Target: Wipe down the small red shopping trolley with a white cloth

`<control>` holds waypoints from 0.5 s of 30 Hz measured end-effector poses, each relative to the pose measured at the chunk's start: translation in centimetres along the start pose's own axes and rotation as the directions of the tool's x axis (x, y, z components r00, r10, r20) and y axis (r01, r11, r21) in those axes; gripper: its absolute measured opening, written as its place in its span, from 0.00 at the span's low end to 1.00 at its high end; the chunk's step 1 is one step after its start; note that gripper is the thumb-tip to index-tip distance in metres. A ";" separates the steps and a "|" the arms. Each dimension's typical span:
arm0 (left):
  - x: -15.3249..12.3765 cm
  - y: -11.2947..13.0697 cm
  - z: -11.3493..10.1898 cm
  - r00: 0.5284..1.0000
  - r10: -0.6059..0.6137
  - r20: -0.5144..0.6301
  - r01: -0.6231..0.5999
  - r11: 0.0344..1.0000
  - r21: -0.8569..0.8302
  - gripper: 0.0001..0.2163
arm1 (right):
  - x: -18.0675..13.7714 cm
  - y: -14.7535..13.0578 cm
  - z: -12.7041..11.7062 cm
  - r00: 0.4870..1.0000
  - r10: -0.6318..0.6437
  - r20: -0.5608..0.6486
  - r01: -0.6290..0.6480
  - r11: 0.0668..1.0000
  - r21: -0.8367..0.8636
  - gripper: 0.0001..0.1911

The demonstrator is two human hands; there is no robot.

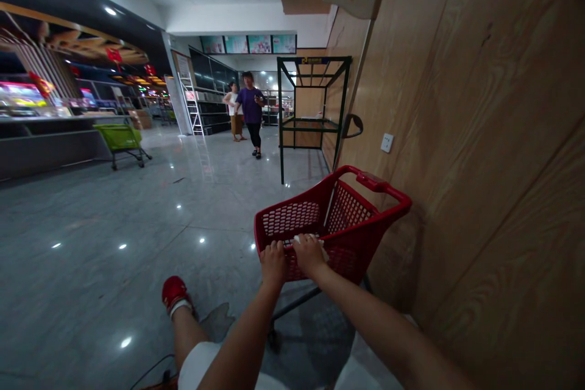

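Note:
A red plastic shopping cart with perforated sides stands right in front of me, its handle toward the wood-panelled wall. My left hand is closed over the cart's near rim, close to its left corner. Just to the right, my right hand lies at the same rim, closed on a crumpled white cloth that shows at its fingertips and beside the palm. Whether the cloth is paper or fabric I cannot tell. Part of the cart's inside is hidden behind my hands.
A dark metal frame rack stands beyond the cart along the wood-panelled wall. Two people are farther back on the shiny grey floor. A green shopping cart is at a counter on the left. A white ladder leans behind.

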State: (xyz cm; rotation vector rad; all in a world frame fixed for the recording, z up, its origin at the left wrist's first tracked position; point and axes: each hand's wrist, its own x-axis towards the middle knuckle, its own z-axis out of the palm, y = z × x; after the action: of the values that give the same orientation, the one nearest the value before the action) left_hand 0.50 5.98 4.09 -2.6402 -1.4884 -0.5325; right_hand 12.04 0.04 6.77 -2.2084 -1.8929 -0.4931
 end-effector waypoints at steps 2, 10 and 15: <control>-0.1 -0.4 0.1 1.000 0.015 -0.008 -0.015 1.000 -0.007 0.11 | 0.1 -1.2 0.6 1.000 -0.019 -0.019 0.020 0.999 0.028 0.14; 0.3 -2.0 -0.2 0.996 0.075 0.050 -0.074 0.997 -0.011 0.11 | -2.3 11.2 -2.2 0.989 -0.146 -0.032 0.145 0.989 -0.027 0.18; 0.3 -1.0 0.0 0.998 0.057 0.025 -0.057 0.998 -0.031 0.12 | -3.9 18.9 -5.8 0.999 0.019 -0.046 -0.027 0.980 -0.195 0.16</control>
State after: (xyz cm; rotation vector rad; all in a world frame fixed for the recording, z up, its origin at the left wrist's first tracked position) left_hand -0.22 6.73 4.03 -2.7140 -1.4183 -0.5223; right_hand 29.38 -8.74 12.02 -2.3147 -1.8666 -0.7478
